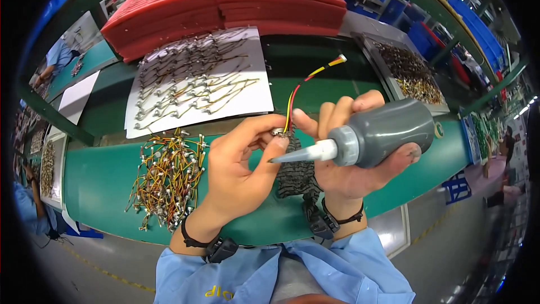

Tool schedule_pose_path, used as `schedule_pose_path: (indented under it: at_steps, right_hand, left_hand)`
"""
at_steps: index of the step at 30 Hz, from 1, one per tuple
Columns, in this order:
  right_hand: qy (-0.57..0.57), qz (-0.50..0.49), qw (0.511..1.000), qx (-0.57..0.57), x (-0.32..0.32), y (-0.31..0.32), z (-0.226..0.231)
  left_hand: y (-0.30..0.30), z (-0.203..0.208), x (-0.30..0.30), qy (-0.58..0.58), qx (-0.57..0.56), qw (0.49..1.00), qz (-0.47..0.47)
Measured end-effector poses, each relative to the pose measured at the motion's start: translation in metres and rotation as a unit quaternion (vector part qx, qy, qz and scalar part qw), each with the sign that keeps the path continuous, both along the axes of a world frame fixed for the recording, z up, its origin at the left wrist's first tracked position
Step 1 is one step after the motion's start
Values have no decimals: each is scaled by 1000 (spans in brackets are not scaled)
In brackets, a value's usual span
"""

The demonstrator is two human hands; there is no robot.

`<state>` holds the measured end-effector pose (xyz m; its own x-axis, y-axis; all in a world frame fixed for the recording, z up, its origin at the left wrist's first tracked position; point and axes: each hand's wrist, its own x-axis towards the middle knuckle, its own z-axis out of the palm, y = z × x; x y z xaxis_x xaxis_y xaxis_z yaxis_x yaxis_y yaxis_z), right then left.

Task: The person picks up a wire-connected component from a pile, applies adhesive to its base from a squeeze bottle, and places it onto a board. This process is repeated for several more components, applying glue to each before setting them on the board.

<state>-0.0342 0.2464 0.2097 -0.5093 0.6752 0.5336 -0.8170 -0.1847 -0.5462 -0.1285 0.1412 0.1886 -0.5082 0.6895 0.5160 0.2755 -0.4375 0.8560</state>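
My left hand (239,163) pinches a small round metal part (277,132) between thumb and forefinger. From that part a cable of red, yellow and black wires (298,85) rises, ending in a white connector (342,58). My right hand (349,180) grips a dark grey squeeze bottle (394,132), tilted with its pointed nozzle (301,155) to the left. In this view the nozzle tip overlaps my left thumb; whether they touch I cannot tell. My right forefinger is beside the wires. Beneath both hands lies a dark striped cloth (295,183).
On the green bench, a heap of wired parts (169,180) lies left of my hands. Behind it a white sheet (134,118) carries rows of similar parts. Red foam trays (270,14) are stacked behind. A tray of parts (444,107) stands right; a person (34,208) is at far left.
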Motion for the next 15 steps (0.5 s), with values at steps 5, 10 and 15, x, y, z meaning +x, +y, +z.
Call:
schedule_pose_path:
  at_steps: [5, 10, 15]
  right_hand:
    - [-83, -3, 996, 22, 1, 6, -5]
    - [-148, -27, 988, 46, 2, 8, -1]
    - [-15, 14, 1000, -9, 4, 15, -7]
  left_hand:
    - [0, -8, 4, 87, -31, 995, 39]
    - [8, -10, 1, 277, 24, 953, 117]
    - [0, -6, 1, 236, 73, 960, 136]
